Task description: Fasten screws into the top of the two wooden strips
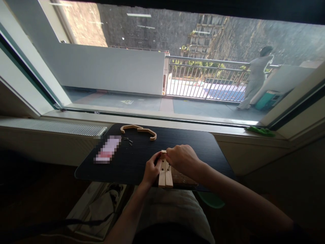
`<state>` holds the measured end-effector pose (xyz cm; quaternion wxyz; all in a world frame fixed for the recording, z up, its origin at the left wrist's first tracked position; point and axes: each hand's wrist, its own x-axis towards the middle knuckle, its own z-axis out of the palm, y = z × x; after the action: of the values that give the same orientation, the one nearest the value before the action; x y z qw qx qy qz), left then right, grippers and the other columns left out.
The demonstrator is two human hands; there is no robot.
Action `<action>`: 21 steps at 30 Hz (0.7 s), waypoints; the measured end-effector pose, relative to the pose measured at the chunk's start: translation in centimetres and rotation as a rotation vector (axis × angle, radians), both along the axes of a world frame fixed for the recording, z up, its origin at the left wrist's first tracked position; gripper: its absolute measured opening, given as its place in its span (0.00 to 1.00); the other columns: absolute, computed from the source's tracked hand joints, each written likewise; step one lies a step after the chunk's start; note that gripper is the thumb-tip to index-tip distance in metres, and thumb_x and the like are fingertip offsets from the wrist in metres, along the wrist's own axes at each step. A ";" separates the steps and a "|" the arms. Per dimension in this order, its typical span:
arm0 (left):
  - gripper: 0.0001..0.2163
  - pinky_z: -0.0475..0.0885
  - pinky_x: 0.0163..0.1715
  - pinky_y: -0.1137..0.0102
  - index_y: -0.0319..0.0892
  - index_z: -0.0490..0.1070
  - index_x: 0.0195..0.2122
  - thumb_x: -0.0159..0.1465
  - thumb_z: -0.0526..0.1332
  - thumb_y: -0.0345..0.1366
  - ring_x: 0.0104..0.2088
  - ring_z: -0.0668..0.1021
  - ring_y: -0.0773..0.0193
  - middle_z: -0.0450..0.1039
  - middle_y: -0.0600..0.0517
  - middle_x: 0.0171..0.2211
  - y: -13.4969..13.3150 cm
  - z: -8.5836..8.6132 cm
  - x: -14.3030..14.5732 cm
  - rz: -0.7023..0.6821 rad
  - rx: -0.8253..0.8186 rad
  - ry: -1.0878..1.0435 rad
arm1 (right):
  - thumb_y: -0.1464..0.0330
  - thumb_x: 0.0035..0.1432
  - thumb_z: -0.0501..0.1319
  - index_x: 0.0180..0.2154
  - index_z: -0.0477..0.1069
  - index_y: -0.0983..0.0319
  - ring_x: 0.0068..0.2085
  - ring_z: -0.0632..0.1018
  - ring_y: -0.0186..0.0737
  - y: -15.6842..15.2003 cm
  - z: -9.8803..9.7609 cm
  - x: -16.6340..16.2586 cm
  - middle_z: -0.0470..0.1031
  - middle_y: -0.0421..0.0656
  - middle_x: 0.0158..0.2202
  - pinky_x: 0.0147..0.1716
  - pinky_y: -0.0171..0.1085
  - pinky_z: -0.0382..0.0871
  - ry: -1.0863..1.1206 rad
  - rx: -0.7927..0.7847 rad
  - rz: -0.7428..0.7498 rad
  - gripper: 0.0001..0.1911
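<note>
Two light wooden strips (165, 174) lie side by side at the near edge of a small black table (142, 152), on top of a brown board (182, 179). My left hand (152, 169) grips the strips from the left with curled fingers. My right hand (181, 158) is closed over their far end, fingers pinched at the top. Whether something small sits in that pinch is hidden. Farther back on the table lies a curved wooden piece (138, 129), and a few small dark screws (127, 140) sit just before it.
A blurred pink object (108, 152) lies on the table's left side. Behind the table runs a window sill with a radiator grille (50, 127) and a green cloth (260, 131). Outside, a person (255, 78) stands on a balcony by a railing. Papers lie on the floor below (101, 206).
</note>
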<state>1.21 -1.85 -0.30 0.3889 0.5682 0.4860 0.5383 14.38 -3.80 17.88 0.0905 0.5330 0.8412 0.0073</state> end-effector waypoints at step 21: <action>0.14 0.74 0.52 0.62 0.40 0.77 0.48 0.61 0.60 0.34 0.49 0.80 0.54 0.81 0.45 0.47 -0.1 0.1 0.0 -0.013 -0.018 -0.021 | 0.62 0.69 0.52 0.40 0.76 0.65 0.36 0.83 0.49 -0.4 -0.4 -0.5 0.81 0.53 0.34 0.30 0.37 0.69 0.031 0.032 -0.047 0.17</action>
<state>1.21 -1.92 -0.24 0.4026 0.5622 0.4828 0.5374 13.88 -4.23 17.44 0.0691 0.5542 0.8294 0.0102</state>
